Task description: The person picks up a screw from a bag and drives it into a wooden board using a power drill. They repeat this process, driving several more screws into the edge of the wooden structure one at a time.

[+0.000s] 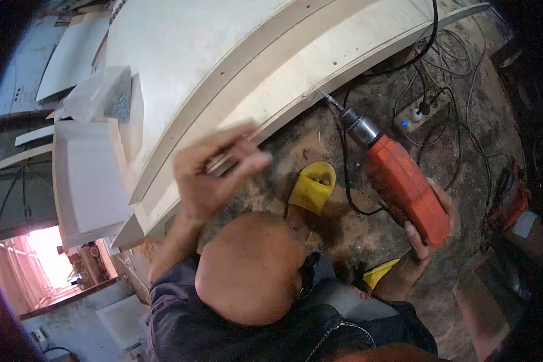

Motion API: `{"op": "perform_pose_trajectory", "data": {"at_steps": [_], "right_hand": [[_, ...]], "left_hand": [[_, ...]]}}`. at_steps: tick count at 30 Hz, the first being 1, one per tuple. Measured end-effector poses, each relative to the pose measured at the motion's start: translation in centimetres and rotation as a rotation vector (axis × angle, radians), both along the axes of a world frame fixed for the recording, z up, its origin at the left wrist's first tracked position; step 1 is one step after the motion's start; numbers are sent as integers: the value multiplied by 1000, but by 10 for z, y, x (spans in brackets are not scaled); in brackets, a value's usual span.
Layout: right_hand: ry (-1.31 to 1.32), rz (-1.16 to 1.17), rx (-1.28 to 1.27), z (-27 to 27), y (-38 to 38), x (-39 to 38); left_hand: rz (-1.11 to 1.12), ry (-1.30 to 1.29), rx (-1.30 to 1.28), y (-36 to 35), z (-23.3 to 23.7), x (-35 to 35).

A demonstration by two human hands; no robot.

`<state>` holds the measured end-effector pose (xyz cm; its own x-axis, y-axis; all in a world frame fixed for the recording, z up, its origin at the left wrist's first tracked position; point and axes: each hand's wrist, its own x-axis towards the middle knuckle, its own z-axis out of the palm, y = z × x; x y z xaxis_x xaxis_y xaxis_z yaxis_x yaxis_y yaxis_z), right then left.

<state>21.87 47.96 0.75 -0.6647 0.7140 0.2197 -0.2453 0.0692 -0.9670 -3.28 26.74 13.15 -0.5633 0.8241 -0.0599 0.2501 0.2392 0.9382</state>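
My right hand [422, 238] is wrapped round the rear of a red corded drill [404, 181]. From its metal chuck a slim bit points up and left, the tip close by the edge strip of a curved pale wooden panel [271, 90]. My left hand [214, 166] is raised over the panel's near edge, to the left of the drill. Its fingers are curled and blurred, with the thumb and a fingertip close together; I cannot tell what is between them.
A power strip [425, 114] with a plug in it lies on the dirty floor among looped cables [458, 60]. My bent knee [247, 271] and yellow slipper [312, 187] are below the panel. A white tray-like piece [90, 175] and a plastic bag [99, 93] are at left.
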Motion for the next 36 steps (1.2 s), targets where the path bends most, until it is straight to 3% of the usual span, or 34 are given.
{"op": "perform_pose_trajectory", "data": {"at_steps": [2,8,10,13,24,27,36], "right_hand": [[29,0,40,3,1,1],[-54,10,76,0,4,7],[-32,16,175,-4,6,8],[-85,12,66,4,0,10],[5,6,113,13,-13,-2],[-29,-12,77,15,-14,-1],[-65,-54,163,28,-24,-3]], "left_hand": [[113,1007,-155,5,8,-12],[-19,1249,-97,-4,-18,-28],[-27,1266,-68,-3,-25,-31],[-45,1301,-53,-6,-26,-32],[-16,1421,-26,1,-26,-23],[-23,1382,-103,1,-24,-20],[-96,1316,6,6,-25,-28]]}}
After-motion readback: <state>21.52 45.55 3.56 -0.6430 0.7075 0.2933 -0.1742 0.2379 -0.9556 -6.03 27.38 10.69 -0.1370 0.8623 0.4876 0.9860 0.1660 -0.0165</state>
